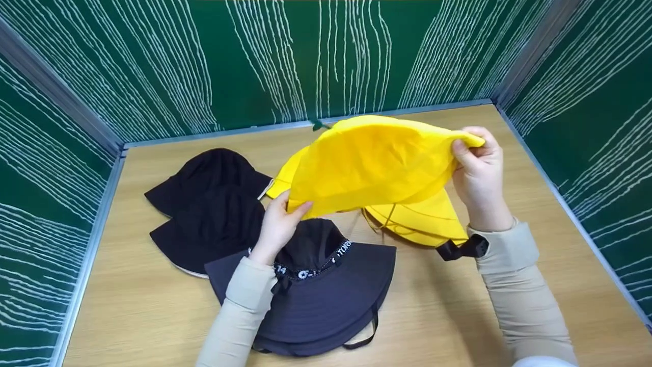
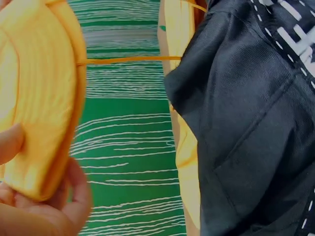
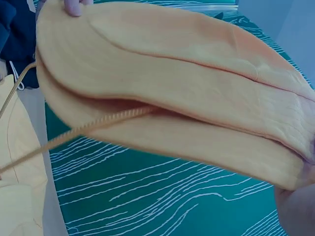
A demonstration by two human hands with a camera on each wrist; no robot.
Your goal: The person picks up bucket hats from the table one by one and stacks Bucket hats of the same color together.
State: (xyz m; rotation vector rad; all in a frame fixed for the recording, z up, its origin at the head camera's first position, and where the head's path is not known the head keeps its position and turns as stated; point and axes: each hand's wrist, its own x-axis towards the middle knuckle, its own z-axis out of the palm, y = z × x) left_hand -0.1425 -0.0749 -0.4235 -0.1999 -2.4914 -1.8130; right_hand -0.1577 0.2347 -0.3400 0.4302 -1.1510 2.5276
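Note:
A yellow brimmed hat [image 1: 377, 163] is held up above the table, folded flat and stretched sideways between both hands. My left hand [image 1: 277, 224] pinches its lower left edge, thumb on top, and my right hand [image 1: 481, 178] grips its upper right end. The right wrist view shows two layers of the hat's brim [image 3: 147, 83] and a yellow cord [image 3: 98, 123] running down from between them. Beneath, more yellow hat [image 1: 423, 219] lies on the table, partly hidden by the held one. A dark wide-brimmed hat [image 1: 326, 300] with white-lettered trim lies below my left hand.
Two black hats [image 1: 209, 168] overlap on the left of the wooden table [image 1: 112, 316]. Green panels [image 1: 254, 66] with white wavy lines wall the table at the back and both sides. A black strap loop [image 1: 364, 341] sticks out from the dark wide-brimmed hat.

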